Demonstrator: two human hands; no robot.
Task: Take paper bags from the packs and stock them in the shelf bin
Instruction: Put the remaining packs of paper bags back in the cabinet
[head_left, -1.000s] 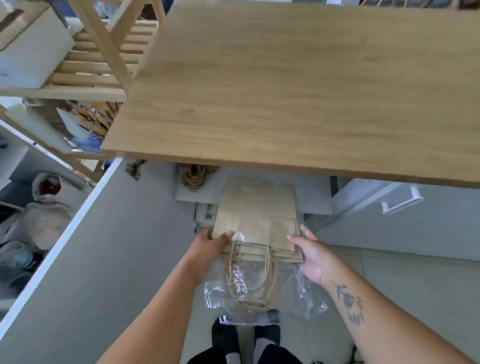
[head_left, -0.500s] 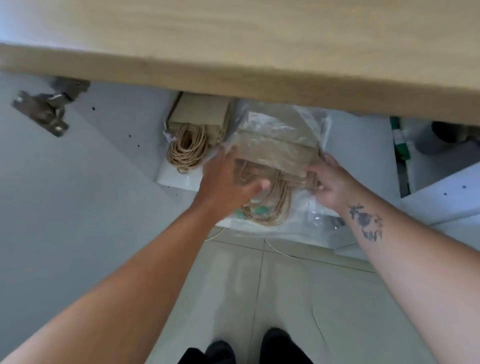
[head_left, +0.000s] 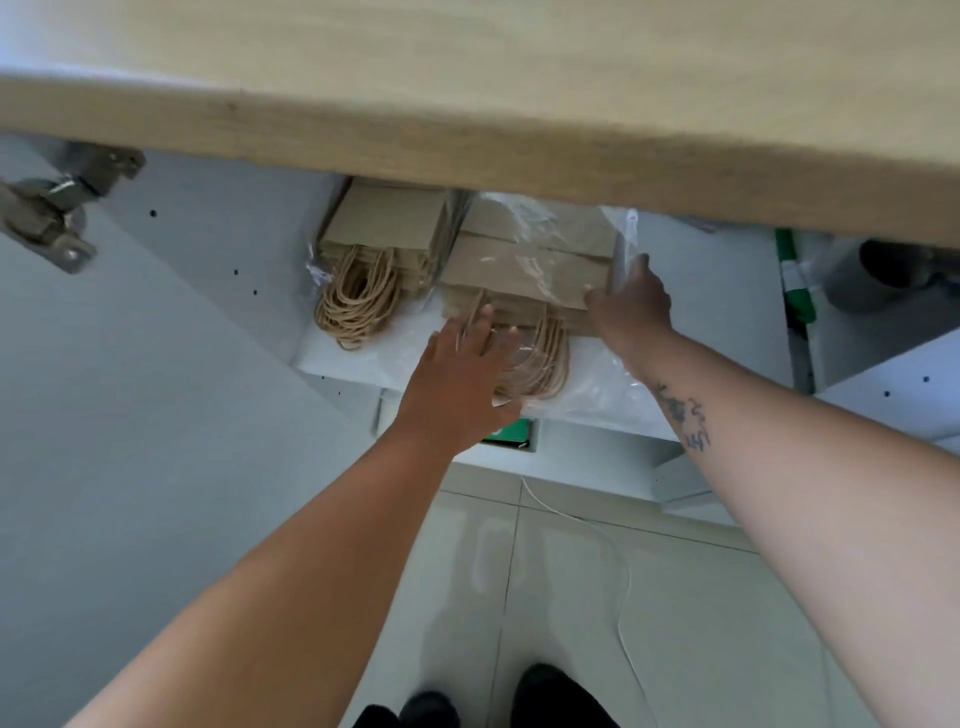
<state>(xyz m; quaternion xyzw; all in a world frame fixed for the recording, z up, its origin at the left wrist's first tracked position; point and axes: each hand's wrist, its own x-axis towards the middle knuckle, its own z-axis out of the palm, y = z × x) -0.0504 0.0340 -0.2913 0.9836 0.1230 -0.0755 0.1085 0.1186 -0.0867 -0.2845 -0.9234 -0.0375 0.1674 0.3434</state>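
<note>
A stack of brown paper bags (head_left: 524, 270), still partly in its clear plastic pack (head_left: 597, 384), lies on the white shelf (head_left: 353, 358) under the wooden top. Its twine handles point toward me. A second stack of bags (head_left: 387, 228) lies just left of it, its handles (head_left: 358, 306) hanging forward. My left hand (head_left: 462, 374) hovers flat over the handles of the right stack, fingers spread, holding nothing. My right hand (head_left: 631, 306) grips the stack's right front corner, thumb on top.
The wooden top (head_left: 467, 104) overhangs the shelf and hides the back of both stacks. An open grey cabinet door with a metal hinge (head_left: 52, 218) stands at the left. A white cable (head_left: 618, 551) lies on the tiled floor, and a green item (head_left: 511, 434) sits below the shelf.
The pack has gone from in front of me onto the shelf beside the other stack. My left hand has let go of it and drawn back, open. My right hand stays on the corner.
</note>
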